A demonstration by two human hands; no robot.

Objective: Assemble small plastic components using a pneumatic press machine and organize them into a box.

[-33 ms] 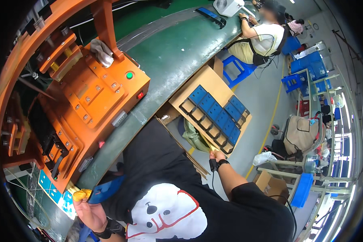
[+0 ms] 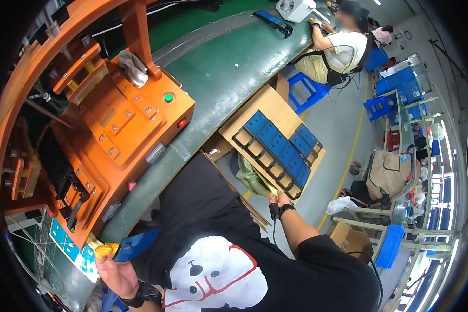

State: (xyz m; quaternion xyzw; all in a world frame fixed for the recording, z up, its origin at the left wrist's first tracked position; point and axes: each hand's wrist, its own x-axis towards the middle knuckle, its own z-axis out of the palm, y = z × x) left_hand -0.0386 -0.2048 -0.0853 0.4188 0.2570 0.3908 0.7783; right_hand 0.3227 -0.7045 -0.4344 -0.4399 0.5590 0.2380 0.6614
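My left hand [image 2: 112,268], with yellow finger covers, is low at the left and grips a flat blue piece [image 2: 138,243] near the foot of the orange press [image 2: 125,119]. My right hand [image 2: 280,199], with a black wrist strap, reaches out to the near end of a cardboard sheet [image 2: 265,104] that carries rows of blue box-shaped parts [image 2: 281,148]. Its fingertips are at the last part in the row, and I cannot see whether they grip it.
A green conveyor belt [image 2: 229,62] curves past the press. A grey rag [image 2: 132,67] lies on the press. A seated co-worker [image 2: 338,49] works at the far end near a white fan [image 2: 294,8]. Blue stools [image 2: 307,91] and blue crates [image 2: 400,83] stand on the floor.
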